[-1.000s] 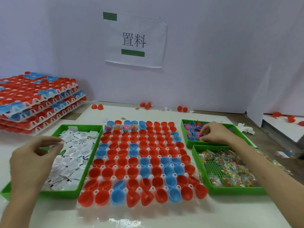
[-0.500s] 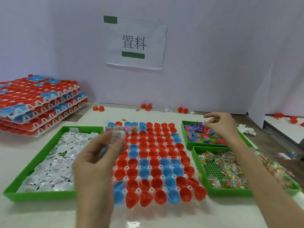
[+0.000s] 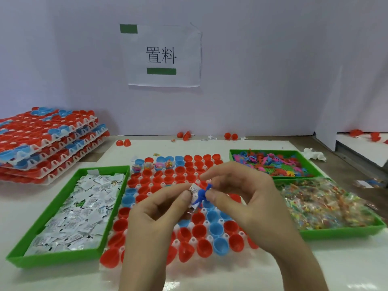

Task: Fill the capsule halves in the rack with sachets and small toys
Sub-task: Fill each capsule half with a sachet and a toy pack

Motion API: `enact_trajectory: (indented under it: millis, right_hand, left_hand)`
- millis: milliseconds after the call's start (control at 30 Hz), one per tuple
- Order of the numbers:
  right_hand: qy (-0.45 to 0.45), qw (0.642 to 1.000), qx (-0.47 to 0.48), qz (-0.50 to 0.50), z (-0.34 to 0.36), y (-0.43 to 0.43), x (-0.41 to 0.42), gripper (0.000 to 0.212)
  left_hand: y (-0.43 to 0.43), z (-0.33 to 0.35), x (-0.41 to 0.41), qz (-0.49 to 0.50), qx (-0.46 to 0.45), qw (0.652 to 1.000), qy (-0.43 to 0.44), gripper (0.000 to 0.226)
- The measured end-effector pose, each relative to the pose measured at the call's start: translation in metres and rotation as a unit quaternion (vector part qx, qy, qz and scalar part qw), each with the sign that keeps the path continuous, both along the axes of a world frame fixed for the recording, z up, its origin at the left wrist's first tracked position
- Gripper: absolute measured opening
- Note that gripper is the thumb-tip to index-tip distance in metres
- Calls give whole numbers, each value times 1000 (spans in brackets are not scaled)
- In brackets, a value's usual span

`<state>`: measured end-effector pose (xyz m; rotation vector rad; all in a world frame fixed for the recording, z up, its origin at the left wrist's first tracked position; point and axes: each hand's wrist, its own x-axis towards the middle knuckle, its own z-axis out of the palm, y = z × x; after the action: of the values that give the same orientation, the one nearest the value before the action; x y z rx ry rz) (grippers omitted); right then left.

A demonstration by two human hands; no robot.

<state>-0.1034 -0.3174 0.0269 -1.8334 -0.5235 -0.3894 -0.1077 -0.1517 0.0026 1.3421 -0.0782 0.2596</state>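
White tabletop (image 3: 42,276) under me, pale wall (image 3: 273,80) behind with a paper sign (image 3: 163,56) taped up. Both my hands meet above the middle of the rack (image 3: 192,240) of red and blue capsule halves (image 3: 199,227). My left hand (image 3: 155,211) pinches a white sachet (image 3: 194,189) between thumb and forefinger, other fingers curled under. My right hand (image 3: 247,198) pinches a small blue toy (image 3: 201,195) right against the sachet. A few halves in the far row already hold colourful bits (image 3: 159,165). The green sachet tray (image 3: 54,258) sits left of the rack, the toy tray (image 3: 232,156) and the packet tray (image 3: 340,232) right of it, and stacked racks (image 3: 42,143) far left
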Motion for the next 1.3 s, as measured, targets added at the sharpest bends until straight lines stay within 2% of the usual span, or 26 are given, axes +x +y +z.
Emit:
enact_trajectory:
  millis: [233,400,467,600,700,767,933,1133,1300]
  right_hand:
    - [2,999,-23,-34,-12,-3,1,37]
    - [22,997,-54,-43,-15,-9,4,33]
    - [47,992,-54,-104,-21,-28,13,27]
    - [148,934,-150,-287,-48,-74,29,17]
    - [256,874,-275,-309,-70,-82,37,32]
    - [256,855,-321,-316,-74,-79,40,33]
    - [251,870,-264,-334,-76,-81,41,12]
    - [240,874,-246,-343,-78,-80,42,18]
    - [234,896,-204,-317,-77,-80,41,23]
  left_hand:
    - [-7,2,-4,-45,56,997,-18,21]
    - [-5,1,-3,-50,94,994,-23,31]
    - [1,-2,-2,-42,87,995,-14,32]
    - [19,-6,2,-34,70,997,7,32]
    - [19,-8,3,-36,69,997,6,33]
    - [16,-9,3,-45,78,996,6,36]
    - [15,-6,1,-64,85,994,10,30]
    - [16,-6,1,-50,90,995,11,28]
    - [14,-7,2,-46,104,993,11,30]
